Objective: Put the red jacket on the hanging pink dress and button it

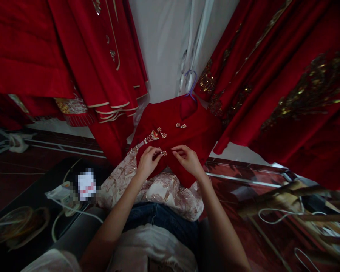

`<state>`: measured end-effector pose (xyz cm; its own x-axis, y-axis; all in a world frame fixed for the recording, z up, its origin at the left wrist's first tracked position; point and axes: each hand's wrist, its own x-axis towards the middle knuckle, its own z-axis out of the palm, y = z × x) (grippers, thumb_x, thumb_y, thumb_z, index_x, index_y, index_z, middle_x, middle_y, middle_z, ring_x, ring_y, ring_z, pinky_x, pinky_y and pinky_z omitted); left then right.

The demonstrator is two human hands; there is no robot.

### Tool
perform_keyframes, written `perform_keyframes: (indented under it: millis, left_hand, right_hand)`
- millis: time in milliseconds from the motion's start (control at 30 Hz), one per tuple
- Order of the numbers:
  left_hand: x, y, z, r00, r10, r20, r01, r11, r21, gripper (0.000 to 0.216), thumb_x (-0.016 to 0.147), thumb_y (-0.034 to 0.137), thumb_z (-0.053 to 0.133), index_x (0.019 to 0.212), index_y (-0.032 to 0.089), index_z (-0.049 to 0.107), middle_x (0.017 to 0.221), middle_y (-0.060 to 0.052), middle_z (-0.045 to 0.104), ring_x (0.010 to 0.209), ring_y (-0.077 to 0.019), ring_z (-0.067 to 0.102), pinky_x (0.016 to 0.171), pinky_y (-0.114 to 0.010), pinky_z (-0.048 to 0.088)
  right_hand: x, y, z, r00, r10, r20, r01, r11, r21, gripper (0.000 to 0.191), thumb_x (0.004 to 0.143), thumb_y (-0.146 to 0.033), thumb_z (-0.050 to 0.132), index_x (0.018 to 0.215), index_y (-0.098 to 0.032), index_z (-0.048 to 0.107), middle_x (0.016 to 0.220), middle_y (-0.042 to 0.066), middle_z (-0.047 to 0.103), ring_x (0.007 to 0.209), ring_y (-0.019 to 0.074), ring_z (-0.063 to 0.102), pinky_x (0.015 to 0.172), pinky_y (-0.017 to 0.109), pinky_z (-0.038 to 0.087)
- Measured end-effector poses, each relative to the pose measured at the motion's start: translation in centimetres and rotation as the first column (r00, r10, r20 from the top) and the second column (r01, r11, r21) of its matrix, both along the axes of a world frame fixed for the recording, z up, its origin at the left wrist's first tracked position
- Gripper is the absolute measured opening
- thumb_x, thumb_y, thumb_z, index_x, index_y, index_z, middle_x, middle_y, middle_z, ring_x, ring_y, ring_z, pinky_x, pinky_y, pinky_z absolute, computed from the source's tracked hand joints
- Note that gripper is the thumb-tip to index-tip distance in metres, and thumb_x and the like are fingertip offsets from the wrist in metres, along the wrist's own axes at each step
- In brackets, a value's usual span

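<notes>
A red velvet jacket (187, 124) lies over my lap on a hanger, with pearl button clasps (181, 125) and a tasselled brooch (154, 135) on its front. My left hand (147, 160) pinches a pearl clasp (163, 153) at the jacket's front edge. My right hand (188, 158) is closed on the red fabric edge just right of that clasp. Beneath the jacket lies a pale embroidered lace skirt (158, 192).
Red embroidered garments hang at the left (73, 56) and right (286, 75), with a white wall between. A power strip with white cables (61, 194) lies on a dark surface at the left. Wire hangers (286, 215) lie on the floor at the right.
</notes>
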<state>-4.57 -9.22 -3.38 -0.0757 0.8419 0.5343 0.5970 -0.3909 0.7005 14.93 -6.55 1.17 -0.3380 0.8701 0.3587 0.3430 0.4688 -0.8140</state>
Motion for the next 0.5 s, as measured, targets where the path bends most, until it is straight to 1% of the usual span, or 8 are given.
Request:
perform_keyframes:
  millis: [133, 267, 500]
  left_hand:
    - [0.2, 0.3, -0.3, 1.000, 0.013, 0.025, -0.013, 1.000, 0.003, 0.009, 0.083, 0.027, 0.062, 0.087, 0.020, 0.065, 0.087, -0.003, 0.063, 0.078, -0.0155, 0.062, 0.074, -0.029, 0.052]
    - [0.4, 0.5, -0.6, 0.998, 0.001, 0.069, -0.001, 1.000, -0.012, 0.010, 0.083, 0.029, 0.061, 0.086, 0.019, 0.062, 0.086, -0.003, 0.064, 0.075, -0.0145, 0.063, 0.072, -0.028, 0.052]
    - [0.5, 0.7, -0.8, 0.994, 0.008, 0.106, -0.006, 1.000, -0.020, 0.016, 0.082, 0.035, 0.064, 0.083, 0.020, 0.061, 0.080, -0.002, 0.066, 0.073, -0.0148, 0.064, 0.071, -0.027, 0.052]
  right_hand:
    - [-0.6, 0.3, -1.4, 0.999, 0.010, -0.035, -0.012, 0.998, -0.062, 0.022, 0.082, -0.026, 0.059, 0.103, -0.019, 0.063, 0.101, 0.006, 0.069, 0.083, 0.0134, 0.066, 0.072, 0.027, 0.055]
    - [-1.6, 0.5, -2.8, 0.998, 0.021, -0.061, -0.028, 0.993, -0.115, 0.027, 0.081, -0.025, 0.061, 0.106, -0.018, 0.060, 0.101, 0.007, 0.068, 0.087, 0.0136, 0.065, 0.074, 0.027, 0.055]
    - [-2.1, 0.6, -3.4, 0.998, 0.049, -0.044, -0.053, 0.994, -0.100, 0.024, 0.082, -0.026, 0.060, 0.104, -0.019, 0.061, 0.103, 0.007, 0.067, 0.087, 0.0132, 0.064, 0.071, 0.026, 0.055]
